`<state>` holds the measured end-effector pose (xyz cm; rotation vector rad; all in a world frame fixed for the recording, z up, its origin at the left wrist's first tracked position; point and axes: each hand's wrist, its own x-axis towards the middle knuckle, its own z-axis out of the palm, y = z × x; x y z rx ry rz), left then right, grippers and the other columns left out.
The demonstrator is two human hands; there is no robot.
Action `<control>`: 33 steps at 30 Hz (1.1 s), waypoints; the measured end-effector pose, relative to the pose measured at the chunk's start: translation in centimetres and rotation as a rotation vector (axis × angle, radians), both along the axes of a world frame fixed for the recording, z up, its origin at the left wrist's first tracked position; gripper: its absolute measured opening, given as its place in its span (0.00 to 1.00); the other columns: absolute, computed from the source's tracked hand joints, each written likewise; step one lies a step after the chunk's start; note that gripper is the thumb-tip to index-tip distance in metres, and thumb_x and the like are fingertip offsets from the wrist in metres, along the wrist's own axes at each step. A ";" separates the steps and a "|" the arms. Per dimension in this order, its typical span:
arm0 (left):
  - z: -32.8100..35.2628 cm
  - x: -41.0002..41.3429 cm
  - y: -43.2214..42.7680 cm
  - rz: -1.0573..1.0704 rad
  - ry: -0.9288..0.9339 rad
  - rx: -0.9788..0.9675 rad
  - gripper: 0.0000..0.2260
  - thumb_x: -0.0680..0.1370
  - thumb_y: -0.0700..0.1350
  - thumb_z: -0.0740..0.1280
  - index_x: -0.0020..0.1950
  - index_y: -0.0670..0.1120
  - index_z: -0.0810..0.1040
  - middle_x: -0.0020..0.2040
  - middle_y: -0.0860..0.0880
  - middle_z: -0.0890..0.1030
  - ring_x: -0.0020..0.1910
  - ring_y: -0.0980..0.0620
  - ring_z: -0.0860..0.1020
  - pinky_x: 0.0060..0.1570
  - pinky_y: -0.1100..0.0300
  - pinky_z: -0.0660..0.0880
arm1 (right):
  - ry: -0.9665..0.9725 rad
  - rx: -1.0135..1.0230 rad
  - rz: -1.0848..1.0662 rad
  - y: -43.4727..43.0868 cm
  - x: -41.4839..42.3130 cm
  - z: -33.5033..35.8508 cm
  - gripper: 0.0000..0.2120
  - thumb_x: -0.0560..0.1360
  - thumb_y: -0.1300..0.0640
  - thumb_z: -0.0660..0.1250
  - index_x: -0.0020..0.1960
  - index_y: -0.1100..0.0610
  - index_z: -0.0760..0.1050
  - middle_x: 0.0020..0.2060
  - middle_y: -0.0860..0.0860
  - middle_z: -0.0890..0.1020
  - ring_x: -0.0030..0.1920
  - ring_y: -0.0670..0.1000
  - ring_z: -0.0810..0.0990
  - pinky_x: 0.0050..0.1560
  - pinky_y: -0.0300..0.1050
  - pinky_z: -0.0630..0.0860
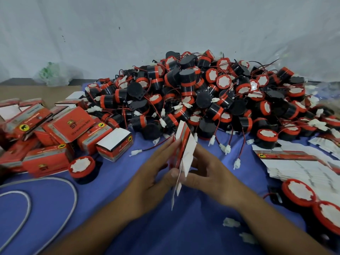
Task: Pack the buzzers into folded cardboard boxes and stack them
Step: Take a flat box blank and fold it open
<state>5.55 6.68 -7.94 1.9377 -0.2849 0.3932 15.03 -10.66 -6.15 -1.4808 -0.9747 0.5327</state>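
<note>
Both hands hold one flat, unfolded red-and-white cardboard box (184,144) upright above the blue table, edge toward me. My left hand (154,173) grips its left side and my right hand (207,172) grips its right side, fingers curled round the card. Behind it rises a big heap of black-and-red buzzers (202,96) with red wires and white plugs. Packed red boxes (60,129) lie piled at the left. A stack of flat box blanks (298,166) lies at the right.
One loose buzzer (82,168) stands at the left by the packed boxes, and two more buzzers (301,194) sit at the right edge. A grey cable (27,205) loops over the blue cloth (114,181) at the lower left. White plugs (230,222) lie near my right forearm.
</note>
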 end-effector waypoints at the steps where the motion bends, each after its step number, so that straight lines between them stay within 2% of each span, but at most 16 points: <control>1: 0.2 -0.1 0.2 -0.009 -0.012 -0.003 0.29 0.80 0.60 0.63 0.79 0.57 0.59 0.78 0.59 0.62 0.76 0.50 0.65 0.69 0.50 0.71 | -0.027 0.004 -0.010 0.1 -0.1 0.0 0.34 0.75 0.48 0.75 0.76 0.44 0.64 0.66 0.48 0.76 0.56 0.57 0.82 0.54 0.58 0.81; 4: 0.8 -0.4 0.9 -0.022 -0.028 0.027 0.32 0.77 0.63 0.66 0.78 0.63 0.59 0.75 0.62 0.66 0.74 0.57 0.66 0.64 0.63 0.72 | -0.115 0.012 -0.046 0.1 -0.4 0.2 0.33 0.74 0.49 0.75 0.75 0.42 0.66 0.66 0.46 0.76 0.53 0.55 0.83 0.49 0.55 0.82; 8: 0.7 -0.7 1.4 0.021 -0.007 0.113 0.40 0.71 0.66 0.72 0.79 0.61 0.59 0.71 0.59 0.70 0.69 0.53 0.72 0.61 0.55 0.75 | -0.126 0.000 -0.054 -0.3 -0.3 0.3 0.33 0.71 0.51 0.76 0.73 0.42 0.67 0.59 0.49 0.80 0.51 0.57 0.83 0.48 0.58 0.82; 11: 0.9 -0.8 1.7 0.051 0.022 0.153 0.48 0.66 0.71 0.72 0.80 0.62 0.53 0.74 0.58 0.66 0.69 0.52 0.70 0.61 0.57 0.70 | -0.095 -0.006 0.002 -0.2 -0.6 0.4 0.32 0.70 0.52 0.76 0.72 0.43 0.68 0.49 0.45 0.80 0.43 0.52 0.82 0.45 0.49 0.80; 14: 1.2 -1.4 2.2 -0.023 0.058 0.067 0.52 0.64 0.72 0.74 0.79 0.64 0.48 0.74 0.57 0.68 0.69 0.51 0.71 0.63 0.50 0.67 | -0.058 0.004 0.028 0.0 -0.7 0.6 0.29 0.71 0.50 0.76 0.69 0.44 0.71 0.42 0.41 0.79 0.38 0.47 0.74 0.41 0.43 0.75; 16: 2.2 -0.8 2.0 0.006 0.060 0.031 0.54 0.60 0.76 0.72 0.79 0.64 0.51 0.67 0.53 0.74 0.62 0.52 0.75 0.58 0.52 0.70 | -0.029 0.006 0.034 -0.1 -0.7 0.9 0.26 0.71 0.49 0.75 0.67 0.45 0.73 0.41 0.40 0.79 0.39 0.45 0.75 0.42 0.41 0.74; 18: 2.5 -0.6 2.4 0.040 0.071 -0.103 0.58 0.55 0.80 0.69 0.79 0.55 0.60 0.50 0.48 0.80 0.45 0.51 0.77 0.46 0.57 0.73 | -0.006 0.002 0.039 -0.4 -0.7 1.5 0.23 0.71 0.49 0.75 0.65 0.45 0.75 0.40 0.42 0.79 0.39 0.44 0.76 0.43 0.39 0.74; 19: 2.7 -0.5 2.6 0.064 0.098 -0.186 0.55 0.55 0.80 0.69 0.77 0.55 0.65 0.41 0.50 0.79 0.39 0.52 0.75 0.41 0.58 0.73 | -0.011 -0.017 0.035 -0.5 -0.7 1.9 0.22 0.71 0.48 0.75 0.64 0.42 0.76 0.39 0.46 0.80 0.39 0.46 0.76 0.42 0.40 0.74; 20: 2.8 0.0 2.5 0.096 0.106 -0.232 0.47 0.58 0.78 0.69 0.75 0.62 0.67 0.39 0.52 0.77 0.37 0.52 0.73 0.41 0.57 0.73 | -0.055 -0.059 0.022 -0.7 -0.5 2.1 0.22 0.71 0.46 0.75 0.64 0.39 0.76 0.42 0.51 0.80 0.40 0.51 0.76 0.42 0.45 0.76; 22: 2.7 -0.2 2.0 0.110 0.090 -0.106 0.38 0.64 0.75 0.68 0.72 0.72 0.63 0.51 0.59 0.78 0.49 0.57 0.76 0.51 0.55 0.73 | -0.222 -0.188 0.027 -1.2 -0.1 2.5 0.27 0.72 0.45 0.75 0.69 0.36 0.72 0.49 0.51 0.81 0.45 0.58 0.75 0.47 0.57 0.75; 24: 2.3 -1.2 1.6 0.047 0.112 -0.045 0.41 0.65 0.76 0.68 0.75 0.71 0.57 0.68 0.65 0.70 0.69 0.63 0.69 0.61 0.53 0.71 | -0.296 -0.246 0.121 -1.6 -0.1 2.5 0.31 0.73 0.47 0.74 0.73 0.36 0.68 0.59 0.42 0.80 0.53 0.49 0.77 0.56 0.56 0.73; 25: 2.4 -1.4 1.3 -0.018 0.121 -0.086 0.42 0.65 0.75 0.69 0.76 0.70 0.56 0.72 0.66 0.66 0.73 0.63 0.65 0.63 0.55 0.71 | -0.290 -0.260 0.168 -1.7 -0.2 2.5 0.32 0.74 0.47 0.74 0.74 0.35 0.66 0.64 0.39 0.78 0.62 0.44 0.76 0.64 0.54 0.71; 27: 2.9 -1.7 1.0 -0.171 0.132 -0.160 0.41 0.66 0.72 0.71 0.76 0.67 0.59 0.75 0.62 0.65 0.74 0.58 0.67 0.63 0.61 0.73 | -0.323 -0.291 0.201 -1.7 -0.7 2.4 0.33 0.74 0.43 0.73 0.74 0.31 0.63 0.68 0.34 0.74 0.75 0.43 0.65 0.76 0.56 0.56; 29: 3.5 -1.8 1.0 -0.219 0.143 -0.189 0.38 0.67 0.69 0.73 0.74 0.61 0.64 0.71 0.58 0.70 0.69 0.52 0.73 0.62 0.62 0.74 | -0.362 -0.308 0.204 -1.5 -0.8 2.2 0.33 0.73 0.40 0.73 0.74 0.32 0.63 0.68 0.36 0.74 0.77 0.50 0.62 0.77 0.62 0.51; 31: 3.6 -1.7 1.3 -0.258 0.127 -0.234 0.35 0.70 0.63 0.74 0.70 0.50 0.66 0.67 0.55 0.75 0.66 0.49 0.76 0.60 0.60 0.76 | -0.335 -0.265 0.173 -1.4 -0.6 2.1 0.34 0.72 0.40 0.74 0.74 0.33 0.63 0.67 0.36 0.75 0.75 0.50 0.66 0.76 0.56 0.59; 33: 3.1 -1.4 1.6 -0.314 0.142 -0.323 0.30 0.72 0.57 0.75 0.66 0.47 0.65 0.65 0.49 0.76 0.65 0.44 0.77 0.59 0.52 0.77 | -0.305 -0.170 0.117 -1.6 -0.3 2.3 0.34 0.72 0.42 0.76 0.74 0.36 0.66 0.58 0.38 0.79 0.63 0.47 0.77 0.65 0.43 0.72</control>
